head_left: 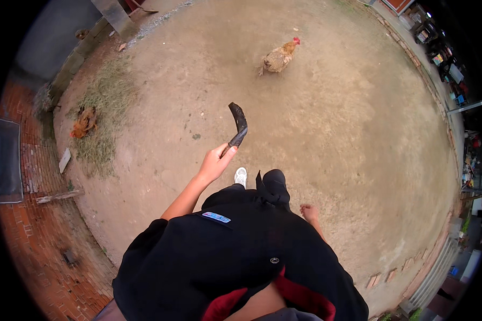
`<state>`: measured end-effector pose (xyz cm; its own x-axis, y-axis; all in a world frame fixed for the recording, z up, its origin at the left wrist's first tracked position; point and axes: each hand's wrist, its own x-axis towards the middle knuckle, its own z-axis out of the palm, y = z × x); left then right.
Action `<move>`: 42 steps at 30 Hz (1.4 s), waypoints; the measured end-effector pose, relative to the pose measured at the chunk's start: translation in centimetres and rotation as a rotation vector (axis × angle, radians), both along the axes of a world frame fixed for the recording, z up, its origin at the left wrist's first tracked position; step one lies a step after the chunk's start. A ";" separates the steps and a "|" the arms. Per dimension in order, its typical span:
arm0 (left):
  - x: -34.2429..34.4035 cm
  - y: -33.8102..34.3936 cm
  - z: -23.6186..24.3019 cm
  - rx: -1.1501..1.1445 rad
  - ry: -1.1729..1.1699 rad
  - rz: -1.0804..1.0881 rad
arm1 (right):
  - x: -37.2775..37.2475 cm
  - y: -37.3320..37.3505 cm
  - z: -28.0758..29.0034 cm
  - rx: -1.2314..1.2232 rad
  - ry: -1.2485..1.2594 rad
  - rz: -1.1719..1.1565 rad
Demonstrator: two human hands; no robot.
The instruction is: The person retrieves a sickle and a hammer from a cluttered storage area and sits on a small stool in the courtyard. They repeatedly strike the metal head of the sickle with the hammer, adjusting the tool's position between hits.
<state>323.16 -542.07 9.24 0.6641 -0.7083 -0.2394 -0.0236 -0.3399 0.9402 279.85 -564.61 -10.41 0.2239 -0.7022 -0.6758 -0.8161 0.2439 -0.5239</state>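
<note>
My left hand (217, 160) is closed round the lower end of a bent, dark, strip-like object (238, 120), held out in front of my body above the dirt. My right hand (308, 213) hangs beside my black clothing (225, 251), partly behind it, with fingers curled and nothing visible in them. One white shoe (240, 176) and one dark shoe (275, 181) show below.
A tan hen (276, 60) stands ahead on the dirt. A reddish hen (84, 124) is on dry grass (108, 85) at left, near a brick wall (37, 224) and a white board (65, 160). A brick edging (418, 61) and cluttered items (455, 72) line the right side.
</note>
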 end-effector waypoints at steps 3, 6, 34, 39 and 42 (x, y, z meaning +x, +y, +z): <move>5.4 -6.3 1.4 -0.021 -0.022 -0.034 | 3.4 0.5 0.1 0.004 0.110 -0.035; 10.2 -13.2 1.1 0.039 -0.131 -0.074 | 4.5 -1.3 -3.2 0.010 0.246 -0.020; 52.6 -57.4 1.1 -0.059 0.217 -0.353 | 48.6 -40.8 1.6 0.191 -0.112 -0.811; 63.3 -59.0 0.7 -0.001 0.150 -0.411 | 56.5 -32.5 0.4 0.341 0.022 -0.875; 67.8 -60.2 0.1 0.048 0.158 -0.433 | 60.5 -28.8 0.1 0.356 -0.043 -0.889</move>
